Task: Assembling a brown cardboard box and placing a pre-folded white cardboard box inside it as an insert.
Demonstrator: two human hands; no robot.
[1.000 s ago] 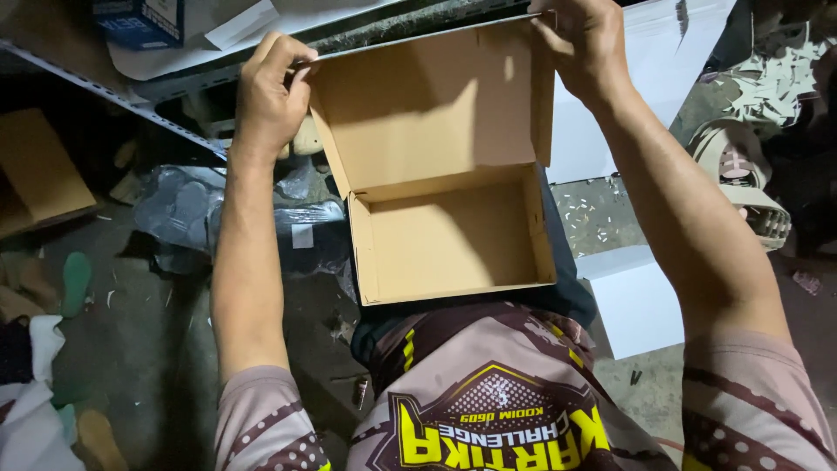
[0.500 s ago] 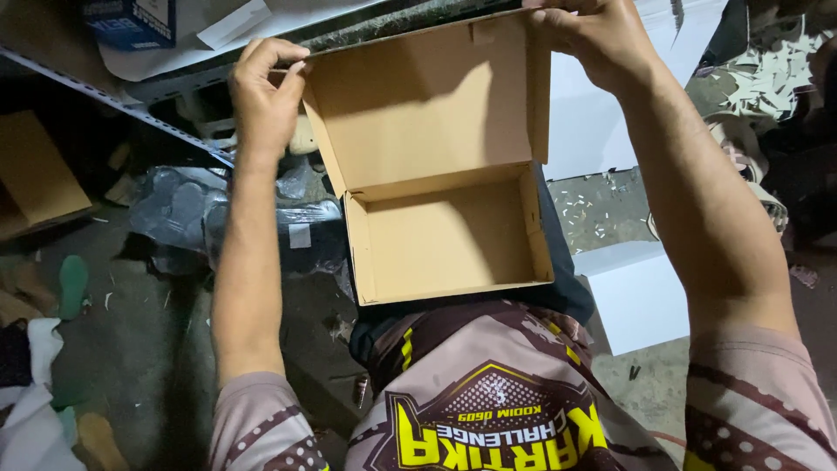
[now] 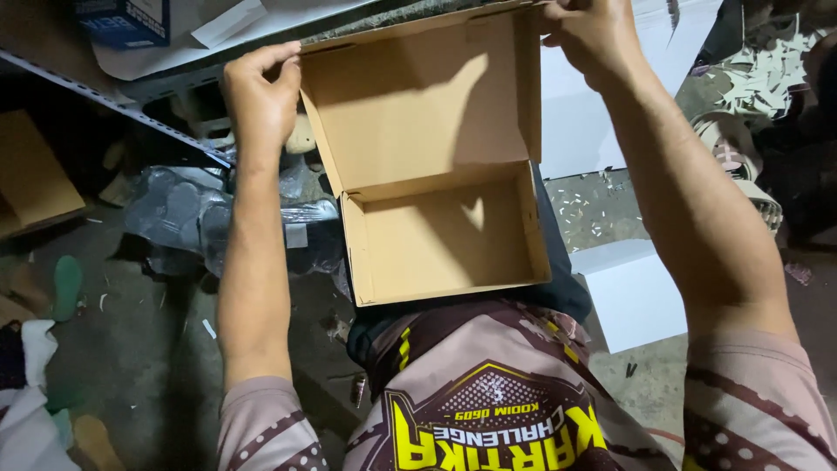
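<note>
An open brown cardboard box [image 3: 445,240] rests on the person's lap, its tray empty. Its hinged lid [image 3: 418,96] stands raised, plain inside, tilted away.

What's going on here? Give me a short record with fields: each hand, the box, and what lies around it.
left hand: pinches the left top corner of the lid
right hand: grips the right top corner of the lid
cardboard box: brown, open, empty, resting on the person's lap
lid: hinged, raised upright
white box: on the floor, right of the lap
plastic wrapping: crumpled, on the floor to the left
</note>
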